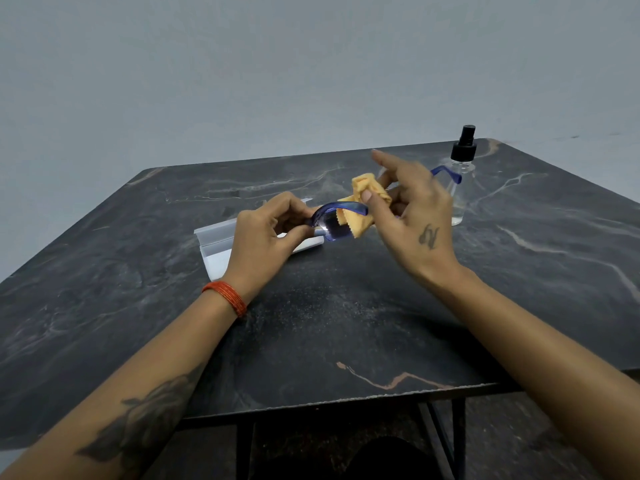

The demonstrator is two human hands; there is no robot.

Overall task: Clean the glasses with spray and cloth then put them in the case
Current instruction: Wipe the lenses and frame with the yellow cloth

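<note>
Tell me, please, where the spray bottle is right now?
In the head view, the spray bottle stands upright near the table's far right corner, just beyond the right hand and the glasses' blue temple tip.

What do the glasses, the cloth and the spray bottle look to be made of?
Glasses: glossy translucent blue plastic, seemingly, with glare on the lens. Cloth: soft matte orange fabric, likely microfibre, creased with a zigzag edge. Spray bottle: clear body, glass or plastic, with a black, probably plastic, pump.

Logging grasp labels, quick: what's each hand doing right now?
Left hand: pinches the glasses at one end of the frame.
Right hand: pinches the cloth against the glasses.
</note>
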